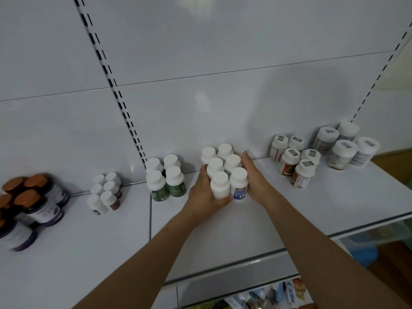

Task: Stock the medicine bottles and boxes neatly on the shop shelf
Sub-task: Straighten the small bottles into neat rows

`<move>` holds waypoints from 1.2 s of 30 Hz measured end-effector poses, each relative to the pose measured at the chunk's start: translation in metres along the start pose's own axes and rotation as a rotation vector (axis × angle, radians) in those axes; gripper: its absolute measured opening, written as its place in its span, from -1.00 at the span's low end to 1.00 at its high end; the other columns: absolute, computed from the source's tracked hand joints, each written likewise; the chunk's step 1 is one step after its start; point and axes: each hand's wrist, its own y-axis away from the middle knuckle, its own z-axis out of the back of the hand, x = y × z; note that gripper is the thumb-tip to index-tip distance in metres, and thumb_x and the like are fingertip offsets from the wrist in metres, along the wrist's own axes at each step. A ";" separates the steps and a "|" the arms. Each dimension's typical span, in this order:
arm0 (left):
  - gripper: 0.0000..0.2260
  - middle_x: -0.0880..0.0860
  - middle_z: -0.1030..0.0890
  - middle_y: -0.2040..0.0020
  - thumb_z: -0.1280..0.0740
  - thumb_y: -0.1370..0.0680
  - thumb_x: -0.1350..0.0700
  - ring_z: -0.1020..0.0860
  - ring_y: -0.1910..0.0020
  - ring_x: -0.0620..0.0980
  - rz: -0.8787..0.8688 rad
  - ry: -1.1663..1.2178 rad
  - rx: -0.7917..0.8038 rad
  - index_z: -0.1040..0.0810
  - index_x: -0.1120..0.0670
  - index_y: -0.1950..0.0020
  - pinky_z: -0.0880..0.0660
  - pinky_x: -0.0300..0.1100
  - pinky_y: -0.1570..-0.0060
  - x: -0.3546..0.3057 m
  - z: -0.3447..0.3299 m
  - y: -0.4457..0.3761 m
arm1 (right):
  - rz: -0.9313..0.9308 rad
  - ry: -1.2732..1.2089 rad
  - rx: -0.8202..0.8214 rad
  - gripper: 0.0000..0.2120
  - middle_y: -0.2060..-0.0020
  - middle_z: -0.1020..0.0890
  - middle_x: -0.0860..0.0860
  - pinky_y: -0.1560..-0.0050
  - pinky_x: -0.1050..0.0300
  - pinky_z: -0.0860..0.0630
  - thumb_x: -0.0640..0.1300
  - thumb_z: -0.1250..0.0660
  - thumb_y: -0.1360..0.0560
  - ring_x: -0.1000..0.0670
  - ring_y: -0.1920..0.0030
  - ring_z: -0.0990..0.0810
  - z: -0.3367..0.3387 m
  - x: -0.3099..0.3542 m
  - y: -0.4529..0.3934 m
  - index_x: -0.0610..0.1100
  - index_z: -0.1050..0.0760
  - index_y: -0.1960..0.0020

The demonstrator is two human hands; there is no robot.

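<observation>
Several white-capped medicine bottles point(224, 168) stand in two rows on the white shelf point(223, 237), against its back panel. My left hand point(204, 192) lies along the left side of the group, with the thumb wrapped under the front bottle point(219, 186). My right hand point(253, 175) presses flat against the right side of the group, fingers straight and pointing to the back. The front right bottle point(239, 185) has a blue label.
Green-labelled bottles point(167, 177) stand left of the group, small white bottles point(106, 192) further left, and dark orange-capped bottles point(33, 204) at the far left. Orange-labelled bottles point(294, 160) and larger jars point(344, 144) stand to the right. Packages point(289, 295) show below the shelf edge.
</observation>
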 end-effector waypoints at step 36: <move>-0.26 0.09 -0.37 -0.36 -0.44 -0.43 -0.02 -0.34 -0.35 0.01 -0.238 0.019 -0.129 -0.23 0.16 -0.52 -0.30 -0.21 -0.33 -0.133 -0.136 -0.028 | 0.291 0.693 -0.571 -0.56 -0.38 -0.46 0.02 -0.25 0.31 -0.39 -0.24 -0.22 -0.62 0.06 -0.31 -0.47 0.178 0.041 0.101 -0.08 -0.30 -0.48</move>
